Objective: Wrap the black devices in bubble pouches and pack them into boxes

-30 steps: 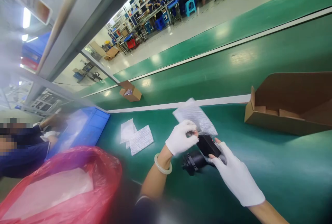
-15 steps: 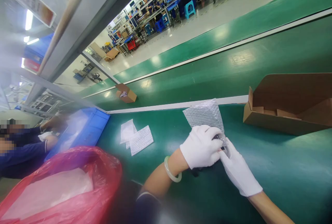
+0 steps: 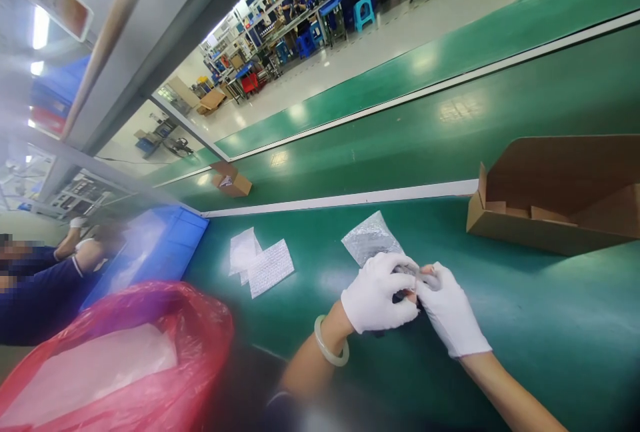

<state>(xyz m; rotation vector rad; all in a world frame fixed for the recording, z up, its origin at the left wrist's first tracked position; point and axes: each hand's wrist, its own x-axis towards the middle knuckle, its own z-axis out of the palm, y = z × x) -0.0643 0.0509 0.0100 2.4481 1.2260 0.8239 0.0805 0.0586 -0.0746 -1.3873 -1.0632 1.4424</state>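
A clear bubble wrap bag [image 3: 371, 237] extends up and left from my gloved hands, above the green work surface. My left hand [image 3: 380, 292], in a white glove with bare fingertips, is closed around the bag's near end. Something dark shows between its fingers, mostly hidden, so I cannot make out what it is. Close on the right, my right hand [image 3: 450, 311] has its thumb and fingers pinched at the bag's edge. Two or more flat bubble wrap bags [image 3: 271, 268] lie overlapping to the left of my hands.
An open cardboard box [image 3: 525, 232] stands at the right. A smaller open carton [image 3: 234, 184] sits beyond the white divider strip [image 3: 340, 199]. At the left are a pink plastic bag [image 3: 200, 325], a blue bin [image 3: 175, 239] and a co-worker's arm [image 3: 55, 292].
The bubble wrap bag has tilted down and to the left, and less of it shows above my hands. Both hands have shifted slightly left. The co-worker's hands have moved.
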